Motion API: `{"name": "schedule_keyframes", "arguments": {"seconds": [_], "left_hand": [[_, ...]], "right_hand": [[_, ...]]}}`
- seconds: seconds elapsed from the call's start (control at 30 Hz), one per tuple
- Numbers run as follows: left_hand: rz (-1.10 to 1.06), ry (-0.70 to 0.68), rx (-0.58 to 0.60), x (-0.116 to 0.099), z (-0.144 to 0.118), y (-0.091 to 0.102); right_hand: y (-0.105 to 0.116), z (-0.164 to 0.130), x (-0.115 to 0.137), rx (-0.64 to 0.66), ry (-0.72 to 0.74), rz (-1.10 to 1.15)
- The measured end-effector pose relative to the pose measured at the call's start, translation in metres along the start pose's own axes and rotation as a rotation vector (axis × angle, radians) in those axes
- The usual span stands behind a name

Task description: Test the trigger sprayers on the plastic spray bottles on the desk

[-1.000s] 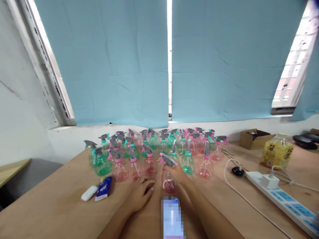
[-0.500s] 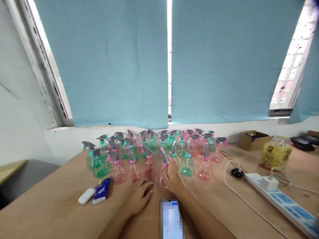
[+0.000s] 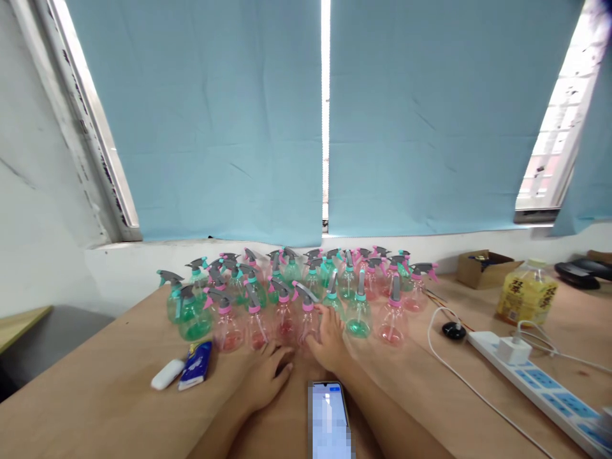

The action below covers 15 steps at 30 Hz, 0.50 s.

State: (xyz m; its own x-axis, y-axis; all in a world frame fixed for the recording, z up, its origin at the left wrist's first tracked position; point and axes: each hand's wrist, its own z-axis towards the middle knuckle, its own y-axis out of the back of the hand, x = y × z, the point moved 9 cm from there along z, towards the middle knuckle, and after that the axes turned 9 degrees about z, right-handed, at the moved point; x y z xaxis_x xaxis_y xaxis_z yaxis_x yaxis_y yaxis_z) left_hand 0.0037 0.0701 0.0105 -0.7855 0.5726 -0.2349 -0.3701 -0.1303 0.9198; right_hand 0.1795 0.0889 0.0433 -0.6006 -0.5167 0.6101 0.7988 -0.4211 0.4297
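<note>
Several clear spray bottles, some pink and some green, stand in close rows on the wooden table (image 3: 119, 357). My right hand (image 3: 331, 338) is wrapped round the right side of a pink spray bottle (image 3: 306, 326) in the front row. This bottle stands upright, and its grey trigger head tips toward the left. Just left of it is another pink spray bottle (image 3: 285, 319); a green spray bottle (image 3: 358, 319) stands to the right of my hand. Palm down on the table before the front row lies my left hand (image 3: 265, 377), fingers spread and holding nothing.
Between my forearms lies a phone (image 3: 329, 414). A white rounded case (image 3: 167, 374) and a blue tissue pack (image 3: 196, 365) are at left. To the right are a power strip (image 3: 540, 386) with cables, a yellow drink jug (image 3: 526, 293) and a cardboard box (image 3: 485, 271).
The pink spray bottle in my right hand has shifted slightly left and turned, so its trigger head slants more to the left. My left hand has stayed in place.
</note>
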Motion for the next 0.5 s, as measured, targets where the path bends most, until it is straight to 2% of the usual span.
{"name": "schedule_keyframes", "arguments": {"seconds": [0.23,0.4,0.5], "left_hand": [[-0.016,0.007,0.002,-0.0001,-0.0003,0.0009],[-0.024,0.008,0.003,-0.0013,-0.0003,0.0025],[-0.023,0.001,0.005,-0.0015,-0.0004,0.0016]], "right_hand": [[0.0058,0.0016,0.0050,-0.032,0.049,0.000],[0.0091,-0.0006,-0.0001,-0.137,-0.007,-0.111],[0.0054,-0.0010,-0.0012,-0.154,-0.012,-0.156]]}}
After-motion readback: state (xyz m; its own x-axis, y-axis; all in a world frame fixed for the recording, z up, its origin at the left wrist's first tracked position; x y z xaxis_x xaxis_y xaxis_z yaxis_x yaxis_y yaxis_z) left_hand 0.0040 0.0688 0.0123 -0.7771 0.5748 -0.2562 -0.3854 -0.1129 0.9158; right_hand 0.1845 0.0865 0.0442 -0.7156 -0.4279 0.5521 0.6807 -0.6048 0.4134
